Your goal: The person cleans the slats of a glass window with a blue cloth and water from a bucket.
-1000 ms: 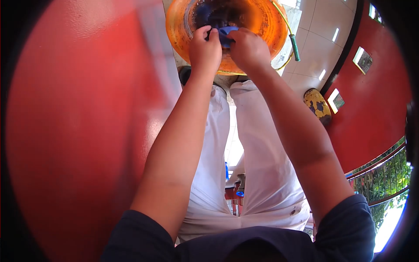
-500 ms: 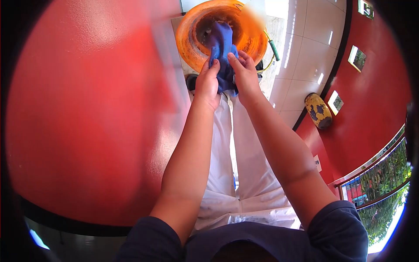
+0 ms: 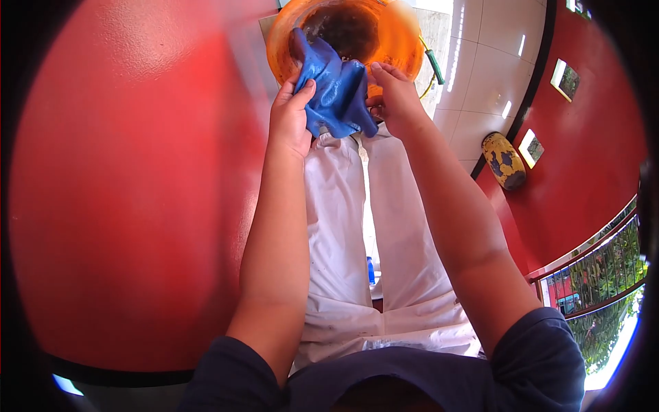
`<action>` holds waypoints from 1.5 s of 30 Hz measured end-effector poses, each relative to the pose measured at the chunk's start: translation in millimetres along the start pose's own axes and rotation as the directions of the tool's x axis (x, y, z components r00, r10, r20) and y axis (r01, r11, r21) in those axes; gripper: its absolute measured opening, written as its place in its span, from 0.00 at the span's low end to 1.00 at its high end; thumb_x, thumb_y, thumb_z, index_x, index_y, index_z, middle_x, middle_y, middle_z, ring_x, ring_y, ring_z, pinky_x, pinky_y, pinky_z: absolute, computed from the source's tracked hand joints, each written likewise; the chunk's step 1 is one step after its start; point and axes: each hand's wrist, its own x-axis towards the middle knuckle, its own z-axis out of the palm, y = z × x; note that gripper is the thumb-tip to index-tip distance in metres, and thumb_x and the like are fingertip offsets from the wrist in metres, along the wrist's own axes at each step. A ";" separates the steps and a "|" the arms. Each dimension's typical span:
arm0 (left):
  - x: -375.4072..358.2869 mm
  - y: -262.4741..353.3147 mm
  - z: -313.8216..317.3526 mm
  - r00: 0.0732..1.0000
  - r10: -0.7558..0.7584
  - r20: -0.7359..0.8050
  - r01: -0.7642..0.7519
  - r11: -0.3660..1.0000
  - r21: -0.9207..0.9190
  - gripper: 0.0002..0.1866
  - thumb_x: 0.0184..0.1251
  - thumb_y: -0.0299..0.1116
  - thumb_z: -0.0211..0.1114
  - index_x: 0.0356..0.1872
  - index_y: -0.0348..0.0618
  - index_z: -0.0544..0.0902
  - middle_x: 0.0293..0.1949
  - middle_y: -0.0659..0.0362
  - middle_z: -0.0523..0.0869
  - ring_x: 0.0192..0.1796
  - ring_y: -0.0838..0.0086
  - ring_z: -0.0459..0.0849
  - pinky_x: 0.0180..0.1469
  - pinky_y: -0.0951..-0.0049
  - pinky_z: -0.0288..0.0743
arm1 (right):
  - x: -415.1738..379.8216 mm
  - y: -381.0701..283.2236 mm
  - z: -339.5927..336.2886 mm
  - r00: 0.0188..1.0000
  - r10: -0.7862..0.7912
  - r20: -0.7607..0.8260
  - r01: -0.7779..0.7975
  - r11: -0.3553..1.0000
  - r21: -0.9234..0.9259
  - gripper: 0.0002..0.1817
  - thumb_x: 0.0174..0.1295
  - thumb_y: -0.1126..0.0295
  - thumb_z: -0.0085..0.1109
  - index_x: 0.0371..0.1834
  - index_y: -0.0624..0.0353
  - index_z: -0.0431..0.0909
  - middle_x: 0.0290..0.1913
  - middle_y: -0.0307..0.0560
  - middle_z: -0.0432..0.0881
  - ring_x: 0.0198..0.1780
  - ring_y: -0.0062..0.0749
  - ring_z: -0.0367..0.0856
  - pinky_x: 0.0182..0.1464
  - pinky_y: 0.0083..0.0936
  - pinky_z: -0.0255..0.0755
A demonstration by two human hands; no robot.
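Note:
A wet blue cloth (image 3: pixel 333 89) hangs spread out in front of the orange bucket (image 3: pixel 280 42), over its near rim. My left hand (image 3: pixel 293 113) grips the cloth's left edge, thumb on top. At the cloth's right side is my right hand (image 3: pixel 398 99), its thumb and fingers apart; whether a fingertip still touches the cloth is hard to tell. Dark water (image 3: pixel 347 29) shows inside the bucket, behind the cloth.
A green-gripped handle (image 3: pixel 435 66) lies against the bucket's right side. Red walls (image 3: pixel 137 192) rise at left and right. A yellow and dark pot (image 3: pixel 504 162) stands on the tiled floor at the right, and a railing (image 3: pixel 590 275) is at the lower right.
The cloth has gone from bunched up to spread wide. My left hand has moved left with its edge, and my right hand has moved slightly right, its fingers now apart.

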 end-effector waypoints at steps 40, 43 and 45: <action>183.6 -71.7 -0.3 0.975 0.067 0.213 -0.206 -0.102 0.973 0.18 0.64 0.29 0.59 0.54 0.42 0.86 0.53 0.45 0.87 0.55 0.54 0.87 0.58 0.61 0.80 | 185.6 17.3 43.7 0.865 -0.323 0.384 0.307 -0.265 -0.914 0.16 0.60 0.62 0.58 0.49 0.51 0.86 0.53 0.54 0.85 0.59 0.44 0.83 0.59 0.42 0.77; 148.0 -62.2 -2.5 0.957 0.288 0.045 -0.127 0.271 0.954 0.17 0.64 0.33 0.62 0.53 0.42 0.86 0.50 0.46 0.88 0.54 0.54 0.87 0.58 0.62 0.79 | 137.7 27.0 26.6 0.671 -0.576 0.467 0.513 -0.095 -0.853 0.14 0.56 0.76 0.59 0.44 0.53 0.87 0.49 0.48 0.88 0.53 0.48 0.85 0.55 0.40 0.79; 129.6 -52.8 -2.8 0.937 0.321 -0.134 -0.095 0.608 0.788 0.19 0.64 0.37 0.65 0.53 0.40 0.85 0.49 0.45 0.88 0.55 0.56 0.87 0.60 0.63 0.78 | 105.9 34.2 11.6 0.487 -0.714 0.503 0.694 -0.034 -0.719 0.16 0.52 0.79 0.59 0.43 0.53 0.88 0.47 0.48 0.87 0.51 0.48 0.84 0.55 0.40 0.79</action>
